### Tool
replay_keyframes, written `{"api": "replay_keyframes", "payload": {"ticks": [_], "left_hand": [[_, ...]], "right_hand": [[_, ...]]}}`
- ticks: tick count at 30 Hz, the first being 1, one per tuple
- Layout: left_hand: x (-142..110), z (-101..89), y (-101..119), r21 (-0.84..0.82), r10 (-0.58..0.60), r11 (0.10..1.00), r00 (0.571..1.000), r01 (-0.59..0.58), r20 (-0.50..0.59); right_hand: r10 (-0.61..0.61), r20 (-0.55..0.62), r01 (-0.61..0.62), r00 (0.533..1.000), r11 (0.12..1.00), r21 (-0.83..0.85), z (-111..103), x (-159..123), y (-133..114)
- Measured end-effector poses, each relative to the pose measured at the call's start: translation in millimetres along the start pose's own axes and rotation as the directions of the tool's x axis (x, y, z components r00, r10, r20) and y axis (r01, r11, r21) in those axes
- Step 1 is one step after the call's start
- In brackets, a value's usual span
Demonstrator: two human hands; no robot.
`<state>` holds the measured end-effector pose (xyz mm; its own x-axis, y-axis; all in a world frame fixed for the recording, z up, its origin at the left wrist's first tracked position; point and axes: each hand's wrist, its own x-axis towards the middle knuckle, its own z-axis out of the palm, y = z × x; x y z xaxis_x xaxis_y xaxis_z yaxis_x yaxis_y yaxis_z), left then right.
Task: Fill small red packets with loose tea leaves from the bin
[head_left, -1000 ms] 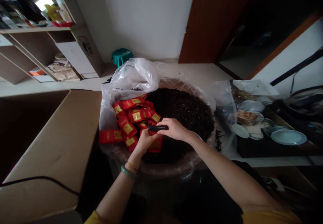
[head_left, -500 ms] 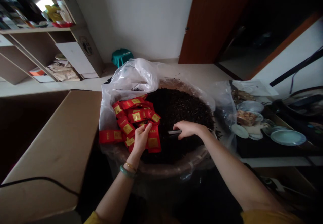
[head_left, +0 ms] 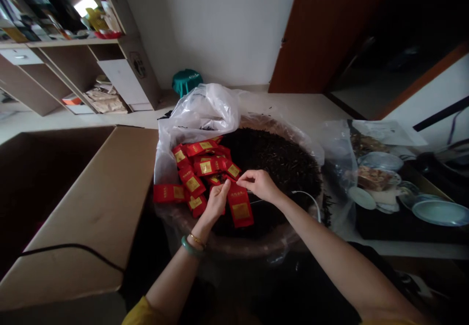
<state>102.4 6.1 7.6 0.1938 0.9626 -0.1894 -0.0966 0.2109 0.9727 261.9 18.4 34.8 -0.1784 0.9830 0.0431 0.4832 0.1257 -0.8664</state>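
A red sachet [head_left: 241, 210] with a gold square hangs upright over the dark dried leaves [head_left: 278, 154], which look like loose tea. My left hand [head_left: 219, 199] is closed on its upper left edge. With fingertips pinched together, my right hand [head_left: 260, 185] is at the sachet's top right corner. Behind the sachet, a thin pale-edged object [head_left: 255, 200] shows only in part, below my right hand. Several more red sachets [head_left: 193, 184] lie heaped to the left of my left hand, on the leaves and the plastic liner [head_left: 166, 156].
A round basket [head_left: 252, 249] holds the leaves inside its clear liner. An open cardboard box [head_left: 91, 207] stands at left. Dishes and a clear-lidded tub sit on a dark tray [head_left: 384, 222] at right. A white cable [head_left: 311, 198] curves over the basket's right side.
My right hand has moved left from above the leaves to the sachet's top, and the pale-edged object it held is now below it. The view has shifted slightly.
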Motion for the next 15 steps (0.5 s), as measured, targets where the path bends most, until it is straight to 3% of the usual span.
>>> {"api": "replay_keyframes", "payload": {"ticks": [4,6,8,11,13,15], "left_hand": [[-1.2,-6.8,5.9,0.03,0.061,0.998,0.996,-0.059,-0.066],[-0.2,-11.3,10.3,-0.027,0.083,0.996,0.981,-0.089,-0.173],[2.5,-17.4,16.6,-0.138,0.096,0.979,0.94,-0.148,-0.327],[9.1,-29.3,25.5,-0.335,0.113,0.885,0.847,-0.323,-0.519],[13.3,-38.4,27.2,-0.388,0.136,0.832,0.824,-0.397,-0.551],[15.7,-47.3,24.7,-0.332,0.158,0.856,0.81,-0.397,-0.564]], "right_hand": [[0.117,0.091,-0.133,0.989,0.973,0.187,0.1,0.8,0.5],[0.143,0.108,-0.172,0.984,0.926,0.335,0.1,2.2,-0.1],[0.162,0.072,-0.177,0.984,0.884,0.433,-0.6,3.6,0.7],[0.196,0.035,-0.189,0.98,0.865,0.465,-2.0,5.3,6.0],[0.205,0.059,-0.209,0.977,0.874,0.439,-1.4,6.2,10.8],[0.203,0.099,-0.225,0.974,0.904,0.364,1.4,6.3,14.4]]}}
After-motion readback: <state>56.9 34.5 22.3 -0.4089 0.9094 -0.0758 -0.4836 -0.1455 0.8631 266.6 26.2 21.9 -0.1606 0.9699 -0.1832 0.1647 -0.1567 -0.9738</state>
